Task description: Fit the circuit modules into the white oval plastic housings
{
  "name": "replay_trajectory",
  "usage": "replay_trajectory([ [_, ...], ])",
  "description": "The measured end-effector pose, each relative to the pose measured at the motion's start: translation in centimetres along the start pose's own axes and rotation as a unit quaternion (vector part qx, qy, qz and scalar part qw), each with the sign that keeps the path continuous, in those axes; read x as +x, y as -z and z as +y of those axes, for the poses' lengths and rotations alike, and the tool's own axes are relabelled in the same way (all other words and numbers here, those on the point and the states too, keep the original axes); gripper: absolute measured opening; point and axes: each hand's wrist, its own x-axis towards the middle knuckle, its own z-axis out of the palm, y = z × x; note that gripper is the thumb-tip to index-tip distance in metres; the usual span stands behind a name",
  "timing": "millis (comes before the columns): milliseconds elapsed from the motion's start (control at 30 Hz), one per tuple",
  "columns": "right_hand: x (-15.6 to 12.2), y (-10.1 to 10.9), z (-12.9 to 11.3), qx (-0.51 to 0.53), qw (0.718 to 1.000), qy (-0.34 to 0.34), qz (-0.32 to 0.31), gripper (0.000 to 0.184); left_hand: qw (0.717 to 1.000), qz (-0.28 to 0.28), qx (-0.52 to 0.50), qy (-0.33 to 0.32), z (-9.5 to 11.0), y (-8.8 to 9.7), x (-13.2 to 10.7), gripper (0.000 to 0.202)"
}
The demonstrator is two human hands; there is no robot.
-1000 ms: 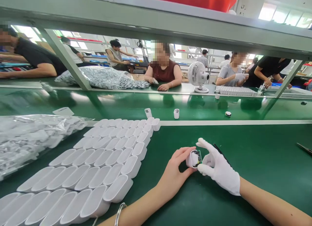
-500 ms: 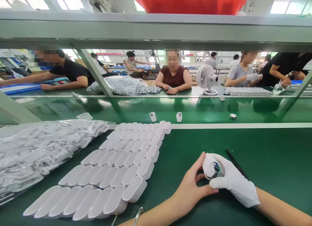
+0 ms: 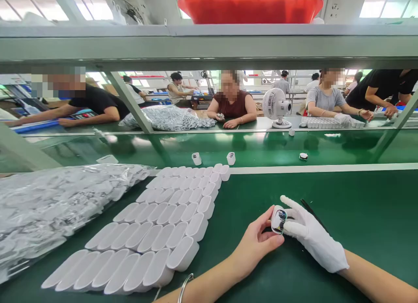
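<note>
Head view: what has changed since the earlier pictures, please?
The right hand, closed on the white case half a second ago, has opened. Two cases on the belt moved left. The left hand still holds its case; the rows of shells stayed put.

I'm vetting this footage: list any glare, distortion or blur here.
Head view: windows at upper right blown out; head view: pale reflections on the green strip; head view: cups at lower left look stretched; head view: the left hand shows no obvious blur, but the piece it holds is too small for fine detail.
</note>
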Motion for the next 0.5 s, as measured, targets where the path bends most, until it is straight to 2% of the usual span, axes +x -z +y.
replay_trajectory([
  [67,-0.2,-0.1,0.3,-0.028,1.0,0.009,-0.007,0.07,1.0,-0.006,-0.002,-0.006,0.0,0.1,0.0,0.078],
  [133,-0.4,0.0,0.4,-0.121,0.992,0.037,-0.008,0.058,1.0,-0.014,0.012,-0.006,0.3,0.0,0.1,0.066],
  [167,-0.5,0.3,0.2,-0.193,0.979,0.065,0.007,0.053,1.0,-0.018,0.024,0.0,0.5,-0.1,0.1,0.058],
  [233,-0.6,1.0,-0.2,-0.337,0.93,0.144,0.032,0.053,0.998,-0.024,0.05,0.008,0.9,-0.2,0.0,0.048],
  [300,-0.8,1.6,-0.7,-0.417,0.887,0.199,-0.023,0.056,0.996,-0.039,0.079,0.014,1.2,-0.4,-0.1,0.041],
  [367,-0.8,1.9,-0.7,-0.428,0.872,0.209,-0.111,0.053,0.992,-0.06,0.113,0.018,1.3,-0.4,-0.2,0.036],
  [400,-0.8,1.8,-0.6,-0.426,0.869,0.211,-0.135,0.049,0.989,-0.07,0.125,0.019,1.3,-0.4,-0.2,0.033],
  [500,-0.6,1.4,0.4,-0.41,0.87,0.254,-0.107,0.044,0.991,-0.079,0.107,0.021,1.1,-0.2,-0.1,0.032],
])
